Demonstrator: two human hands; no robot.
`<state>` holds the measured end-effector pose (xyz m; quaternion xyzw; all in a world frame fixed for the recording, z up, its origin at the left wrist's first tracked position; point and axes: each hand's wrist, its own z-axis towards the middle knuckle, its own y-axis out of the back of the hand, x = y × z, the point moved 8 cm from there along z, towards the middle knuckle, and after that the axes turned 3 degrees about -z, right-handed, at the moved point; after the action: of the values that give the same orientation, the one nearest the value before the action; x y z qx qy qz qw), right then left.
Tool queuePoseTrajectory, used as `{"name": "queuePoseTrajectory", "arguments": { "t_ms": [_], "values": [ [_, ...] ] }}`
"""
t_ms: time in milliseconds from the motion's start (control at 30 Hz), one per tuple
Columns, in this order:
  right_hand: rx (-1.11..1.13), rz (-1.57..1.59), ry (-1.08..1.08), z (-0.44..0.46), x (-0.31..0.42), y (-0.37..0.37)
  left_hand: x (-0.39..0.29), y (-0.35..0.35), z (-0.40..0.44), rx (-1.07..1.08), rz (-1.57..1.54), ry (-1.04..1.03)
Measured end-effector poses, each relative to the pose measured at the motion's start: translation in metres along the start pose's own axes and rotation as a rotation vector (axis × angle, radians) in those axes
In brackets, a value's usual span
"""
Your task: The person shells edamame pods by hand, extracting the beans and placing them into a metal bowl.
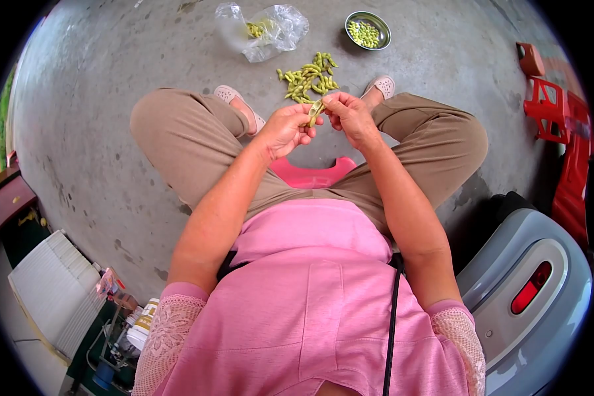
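An opened soybean pod (315,111) is held between my two hands, its pale inside facing up. My left hand (289,131) is closed around the pod's lower end. With thumb and fingertips my right hand (348,117) pinches its upper end. Just beyond my hands, a loose pile of green pods (302,80) lies on the floor. Farther off to the right stands a metal bowl (348,32) with shelled green beans (364,35) in it. At the far left of the pile lies a clear plastic bag (285,30) with some pods inside.
I sit on a pink stool (310,175) on a grey concrete floor (105,132). Red plastic stools (546,109) stand at the right. A grey-blue scooter-like body (541,297) is close at my right. White stacked panels (56,294) and containers are at the left.
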<state>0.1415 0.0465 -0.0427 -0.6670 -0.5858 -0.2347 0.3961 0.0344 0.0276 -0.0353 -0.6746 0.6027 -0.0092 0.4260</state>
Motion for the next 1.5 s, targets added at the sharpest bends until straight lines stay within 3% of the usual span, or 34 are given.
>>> {"name": "queuePoseTrajectory", "arguments": {
  "t_ms": [400,733,900,1200,1400,1500],
  "values": [
    [0.011,0.057,0.048,0.0,0.007,0.0,-0.008,0.0,-0.002,-0.002,-0.108,-0.062],
    [0.022,-0.014,0.05,0.0,0.004,-0.002,0.001,0.014,0.002,-0.061,-0.012,-0.011],
    [-0.107,0.255,0.079,0.005,0.006,0.018,-0.009,0.009,-0.003,-0.062,-0.142,-0.035],
    [-0.201,0.348,0.041,0.005,0.007,0.032,-0.013,0.004,0.001,0.156,-0.336,-0.043],
    [-0.204,0.229,0.01,0.011,-0.004,0.033,-0.021,0.003,0.0,0.086,-0.372,-0.106],
    [-0.21,0.12,-0.012,0.011,-0.008,0.032,-0.01,0.025,-0.005,-0.165,-0.182,-0.046]
  ]
}}
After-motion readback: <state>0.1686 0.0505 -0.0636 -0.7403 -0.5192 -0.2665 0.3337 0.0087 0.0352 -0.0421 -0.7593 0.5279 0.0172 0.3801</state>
